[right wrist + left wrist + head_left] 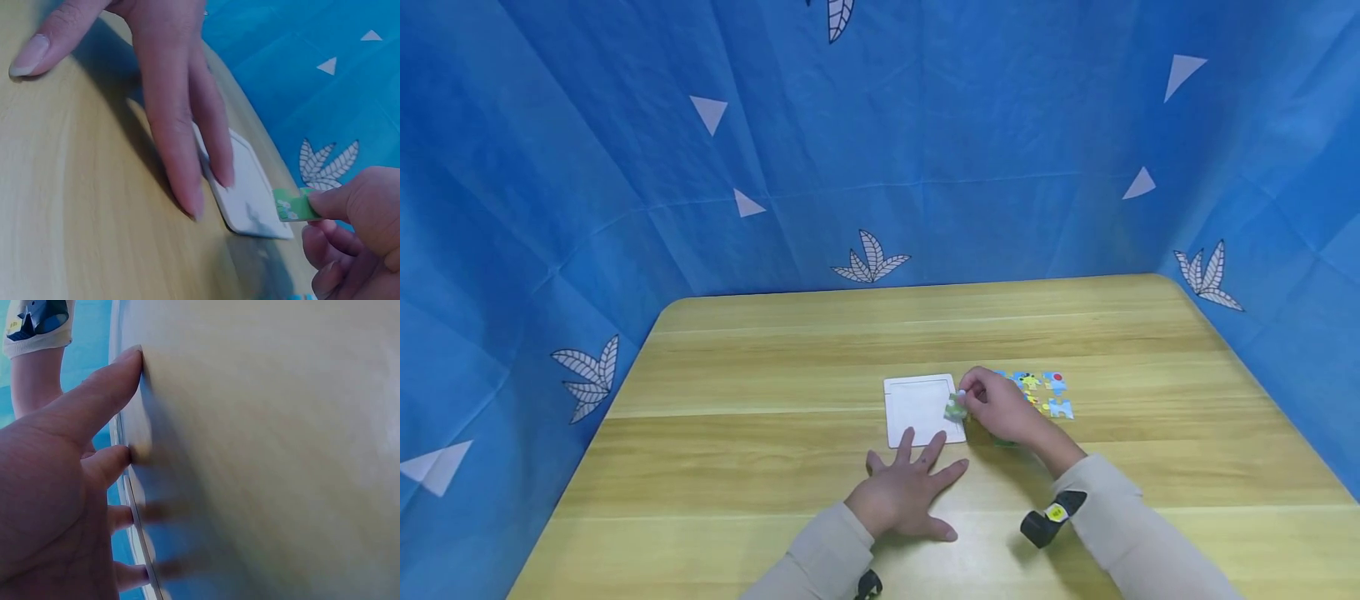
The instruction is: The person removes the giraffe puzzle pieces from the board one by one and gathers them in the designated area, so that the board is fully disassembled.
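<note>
My right hand (1000, 406) pinches a green jigsaw puzzle piece (294, 204) with white flower shapes between thumb and fingers. In the head view that piece overlaps the right edge of a white square puzzle tray (917, 412), whose bare inside has a low raised border. My left hand (906, 492) rests on the table in front of the tray, fingers spread, with fingertips at the tray's near edge. Seen from the right wrist, two left fingers reach the tray's rim. In the left wrist view the left thumb (119, 381) is straight, its tip at the table top.
Several colourful puzzle pieces (1060, 408) in blue, yellow and green lie right of the tray, partly behind my right hand. The wooden table (737, 467) has rounded far corners. A blue cloth (880, 142) with leaf and triangle prints hangs around it.
</note>
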{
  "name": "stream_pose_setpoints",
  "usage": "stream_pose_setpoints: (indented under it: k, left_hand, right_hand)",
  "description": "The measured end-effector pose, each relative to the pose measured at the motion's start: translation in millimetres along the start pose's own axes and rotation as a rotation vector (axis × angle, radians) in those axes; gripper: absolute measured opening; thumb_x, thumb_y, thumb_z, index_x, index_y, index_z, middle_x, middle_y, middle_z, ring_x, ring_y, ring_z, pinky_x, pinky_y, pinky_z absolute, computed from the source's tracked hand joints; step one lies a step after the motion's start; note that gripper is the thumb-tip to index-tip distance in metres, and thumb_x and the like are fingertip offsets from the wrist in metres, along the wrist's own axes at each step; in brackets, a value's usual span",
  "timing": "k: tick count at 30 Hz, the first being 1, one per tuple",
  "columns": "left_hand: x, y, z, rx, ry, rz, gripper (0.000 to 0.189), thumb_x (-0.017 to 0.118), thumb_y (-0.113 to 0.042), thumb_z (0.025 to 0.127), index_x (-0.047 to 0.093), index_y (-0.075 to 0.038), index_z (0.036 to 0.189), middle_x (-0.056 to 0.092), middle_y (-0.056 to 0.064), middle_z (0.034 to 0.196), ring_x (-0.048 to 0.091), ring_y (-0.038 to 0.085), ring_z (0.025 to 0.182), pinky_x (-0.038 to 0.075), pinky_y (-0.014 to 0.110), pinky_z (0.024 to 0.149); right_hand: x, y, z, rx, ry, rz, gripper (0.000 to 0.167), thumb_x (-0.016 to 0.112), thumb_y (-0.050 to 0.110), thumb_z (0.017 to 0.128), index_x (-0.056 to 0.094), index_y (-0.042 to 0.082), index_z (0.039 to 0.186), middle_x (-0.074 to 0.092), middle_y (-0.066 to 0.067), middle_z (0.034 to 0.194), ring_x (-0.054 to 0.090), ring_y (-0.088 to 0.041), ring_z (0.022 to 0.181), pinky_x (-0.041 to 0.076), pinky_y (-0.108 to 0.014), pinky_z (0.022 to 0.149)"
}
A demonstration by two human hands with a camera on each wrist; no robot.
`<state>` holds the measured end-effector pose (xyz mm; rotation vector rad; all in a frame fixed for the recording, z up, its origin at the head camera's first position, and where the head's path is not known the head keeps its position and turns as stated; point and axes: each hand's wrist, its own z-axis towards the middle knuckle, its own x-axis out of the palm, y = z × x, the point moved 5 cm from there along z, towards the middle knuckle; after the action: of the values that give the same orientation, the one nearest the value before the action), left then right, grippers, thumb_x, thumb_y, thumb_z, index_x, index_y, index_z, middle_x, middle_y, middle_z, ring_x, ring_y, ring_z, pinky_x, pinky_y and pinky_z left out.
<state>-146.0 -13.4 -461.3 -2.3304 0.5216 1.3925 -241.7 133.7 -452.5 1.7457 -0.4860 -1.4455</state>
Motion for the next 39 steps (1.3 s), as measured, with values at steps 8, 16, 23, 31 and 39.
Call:
stream_pose_setpoints:
  k: [8,16,23,31,39]
  left_hand:
    - [0.7,0.1,0.2,-0.001,-0.001,-0.006,0.087,0.059,-0.072,0.073,0.018,-0.05,0.146,0.004,-0.007,0.16,0.009,0.038,0.144,0.028,0.074,0.092]
    - [0.5,-0.6,-1.1,0.0,0.002,-0.037,0.088,0.062,-0.07,0.072,0.019,-0.049,0.146,0.004,-0.006,0.16,0.007,0.039,0.144,0.026,0.075,0.093]
    - [-0.7,-0.7,-2.5,-0.001,-0.008,-0.048,0.088,0.064,-0.068,0.072,0.02,-0.049,0.146,0.005,-0.006,0.16,0.007,0.039,0.144,0.025,0.075,0.093]
    - [-2.0,-1.3,-2.8,-0.003,-0.004,-0.048,0.088,0.064,-0.068,0.072,0.021,-0.049,0.146,0.006,-0.006,0.16,0.008,0.039,0.144,0.025,0.075,0.093]
    - [-1.4,-0.3,-1.8,-0.003,-0.001,-0.051,0.088,0.064,-0.067,0.072,0.02,-0.049,0.146,0.005,-0.006,0.16,0.007,0.039,0.144,0.025,0.075,0.093]
  right_hand:
    - [-24.1,-13.5,-13.0,0.035,-0.035,0.008,0.007,0.055,0.011,0.093,0.055,0.004,0.097,0.061,-0.008,0.084,0.057,-0.016,0.07,0.047,-0.03,0.063]
    - [-48.6,-28.0,-29.7,0.068,-0.093,-0.01,0.014,0.054,0.012,0.095,0.057,0.001,0.103,0.061,-0.009,0.089,0.055,-0.017,0.073,0.047,-0.027,0.061]
    - [-67.7,-41.0,-44.1,0.092,-0.166,-0.053,0.023,0.053,0.017,0.096,0.061,0.0,0.109,0.061,-0.008,0.084,0.048,-0.014,0.067,0.042,-0.025,0.057]
    - [-78.8,-61.3,-63.1,0.143,-0.218,-0.074,0.029,0.055,0.026,0.096,0.062,0.001,0.107,0.064,-0.009,0.087,0.052,-0.012,0.071,0.044,-0.025,0.06]
    - [-80.8,-76.4,-80.8,0.211,-0.217,-0.132,0.032,0.058,0.031,0.094,0.064,0.001,0.103,0.059,-0.003,0.072,0.048,-0.01,0.062,0.04,-0.026,0.058]
